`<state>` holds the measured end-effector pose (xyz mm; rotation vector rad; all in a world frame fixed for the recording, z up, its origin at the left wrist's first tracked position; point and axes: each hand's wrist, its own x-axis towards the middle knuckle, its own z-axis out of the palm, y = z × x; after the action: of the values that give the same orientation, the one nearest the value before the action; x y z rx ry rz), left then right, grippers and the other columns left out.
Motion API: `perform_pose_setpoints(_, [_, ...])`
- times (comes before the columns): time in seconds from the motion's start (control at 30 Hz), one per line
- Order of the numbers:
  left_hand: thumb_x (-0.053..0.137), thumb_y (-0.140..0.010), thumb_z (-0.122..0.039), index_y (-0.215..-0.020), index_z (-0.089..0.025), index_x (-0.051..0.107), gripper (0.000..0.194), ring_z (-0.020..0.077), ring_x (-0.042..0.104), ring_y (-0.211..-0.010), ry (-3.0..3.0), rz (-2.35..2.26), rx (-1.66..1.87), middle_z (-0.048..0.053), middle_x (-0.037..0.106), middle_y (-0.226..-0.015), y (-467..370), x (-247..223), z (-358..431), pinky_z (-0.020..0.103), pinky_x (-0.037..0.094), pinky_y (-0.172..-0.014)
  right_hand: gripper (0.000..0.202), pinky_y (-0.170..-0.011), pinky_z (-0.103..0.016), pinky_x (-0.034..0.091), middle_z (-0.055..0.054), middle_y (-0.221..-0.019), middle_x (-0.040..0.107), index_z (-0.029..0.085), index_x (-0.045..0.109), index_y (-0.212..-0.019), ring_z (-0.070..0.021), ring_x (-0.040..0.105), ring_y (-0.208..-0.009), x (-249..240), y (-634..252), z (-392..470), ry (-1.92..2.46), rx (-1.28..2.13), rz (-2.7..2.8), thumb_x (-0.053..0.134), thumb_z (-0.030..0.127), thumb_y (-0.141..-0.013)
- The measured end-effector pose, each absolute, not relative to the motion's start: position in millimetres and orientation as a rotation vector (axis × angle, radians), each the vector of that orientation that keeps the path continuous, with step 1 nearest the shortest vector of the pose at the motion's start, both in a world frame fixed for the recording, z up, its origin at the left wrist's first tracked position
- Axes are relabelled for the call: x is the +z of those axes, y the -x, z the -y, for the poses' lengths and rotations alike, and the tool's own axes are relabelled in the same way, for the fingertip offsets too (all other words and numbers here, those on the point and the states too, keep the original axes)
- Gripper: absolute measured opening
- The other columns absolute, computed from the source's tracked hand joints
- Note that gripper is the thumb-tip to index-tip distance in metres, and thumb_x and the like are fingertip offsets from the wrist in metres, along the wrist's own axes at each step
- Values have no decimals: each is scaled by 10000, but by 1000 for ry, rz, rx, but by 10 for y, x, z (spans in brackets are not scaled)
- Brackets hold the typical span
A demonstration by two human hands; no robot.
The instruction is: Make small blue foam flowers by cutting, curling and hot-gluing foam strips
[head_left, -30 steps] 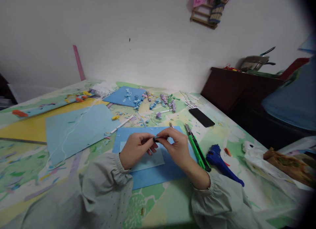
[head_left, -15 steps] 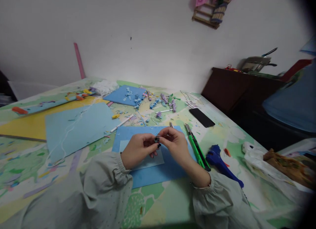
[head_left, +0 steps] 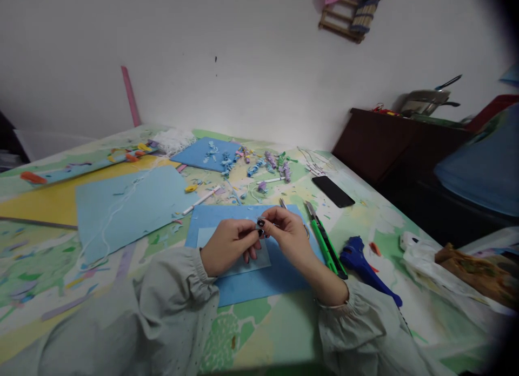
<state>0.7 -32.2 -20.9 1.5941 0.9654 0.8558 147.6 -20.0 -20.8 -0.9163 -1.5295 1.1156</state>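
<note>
My left hand (head_left: pixel 230 245) and my right hand (head_left: pixel 287 236) meet at the fingertips above a blue foam sheet (head_left: pixel 243 296). Thumb and forefinger of each hand are pinched together around a tiny piece, too small and covered to name. Beneath my left hand lies a smaller pale blue sheet (head_left: pixel 259 261) on top of the blue one. Just right of my right hand is a green utility knife (head_left: pixel 322 236) with its blade end pointing away from me. Part of a metal tool (head_left: pixel 283 203) sticks out behind my right hand.
A blue glue gun (head_left: pixel 367 265) and wrapped food (head_left: pixel 472 273) lie to the right. Beyond is a black phone (head_left: pixel 333 191). Small foam figures (head_left: pixel 267 164) and a white stick (head_left: pixel 201 200) lie farther back. A light blue sheet (head_left: pixel 133 203) covers the left, among scattered scraps.
My fingertips have shifted slightly against each other, still pinched over the same sheet. The camera view has tilted a little; the things on the table stay where they were.
</note>
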Motion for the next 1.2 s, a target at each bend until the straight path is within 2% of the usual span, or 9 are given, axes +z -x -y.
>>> perform_pose_setpoints(0.37, [485,-761,-334,-663,-137,528,224,100,551,-413,-1565,-933,768,-15,558,-538,3,-217,304,188,410,-359,60,-513,-223,410,33,-584,521,160,576,-694,-92,509,-526,-201,-1480,215,813,1147,1557,598,198,-736])
perform_pose_setpoints(0.47, [492,-760,-338,-665,-140,533,224,100,549,-417,-1585,-952,796,-18,559,-541,14,-220,287,189,407,-359,22,-559,-241,431,22,-626,538,165,584,-730,-104,525,-572,-215,-1486,212,802,1166,1552,603,170,-721])
perform_pose_setpoints(0.6, [550,-721,-273,-650,-136,548,154,87,523,-393,-1567,-965,846,-33,547,-482,23,-211,261,185,410,-375,88,-660,-268,447,-8,-741,569,175,607,-746,-130,547,-706,-243,-1518,198,819,1062,1623,582,99,-709])
perform_pose_setpoints(0.67, [607,-666,-234,-691,-128,576,113,105,561,-438,-1467,-919,869,-19,585,-537,33,-185,248,197,429,-396,138,-687,-269,439,-14,-767,565,181,622,-732,-138,546,-759,-239,-1538,191,807,959,1681,553,62,-718])
perform_pose_setpoints(0.8, [655,-632,-214,-796,-112,634,194,142,622,-577,-1200,-808,914,29,648,-681,73,-135,224,217,462,-482,204,-736,-275,418,-17,-788,542,193,666,-698,-143,537,-805,-195,-1571,180,745,807,1747,569,13,-694])
perform_pose_setpoints(1.07, [704,-647,-211,-833,-121,670,209,105,594,-592,-1191,-751,1049,21,657,-642,133,-227,147,203,438,-544,200,-682,-276,411,-18,-755,552,220,706,-680,-139,534,-749,-153,-1595,180,754,746,1748,578,69,-711])
perform_pose_setpoints(1.2, [691,-661,-207,-817,-113,661,185,102,580,-551,-1293,-848,1058,16,650,-585,139,-203,150,206,441,-523,159,-636,-258,426,-16,-750,576,192,667,-740,-130,544,-708,-151,-1581,195,790,932,1608,542,96,-723])
